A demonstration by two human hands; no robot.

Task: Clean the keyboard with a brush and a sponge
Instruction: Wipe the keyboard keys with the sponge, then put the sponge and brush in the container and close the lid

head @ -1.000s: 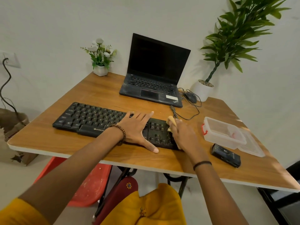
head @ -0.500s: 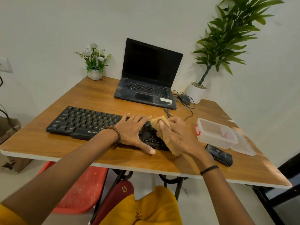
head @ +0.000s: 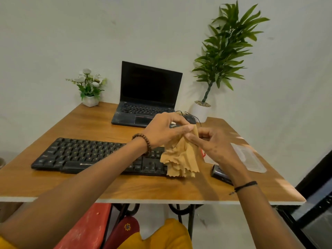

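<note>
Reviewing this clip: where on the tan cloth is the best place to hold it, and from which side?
Grip the tan cloth by its top edge, from above, where the left hand and right hand pinch it. It hangs limp above the keyboard, so its frilled lower folds offer nothing firm.

- both forearms reach forward from the lower corners and meet near the middle, raised above the desk.
- left hand [head: 162,131] is turned back-up, fingers curled, thumb and fingertips pinching the top edge of a tan cloth [head: 181,157]; a brown bead bracelet sits on the wrist.
- right hand [head: 209,142] is just beside it, thumb and forefinger pinching the same edge, other fingers curled in; a thin black band circles the wrist.
</note>
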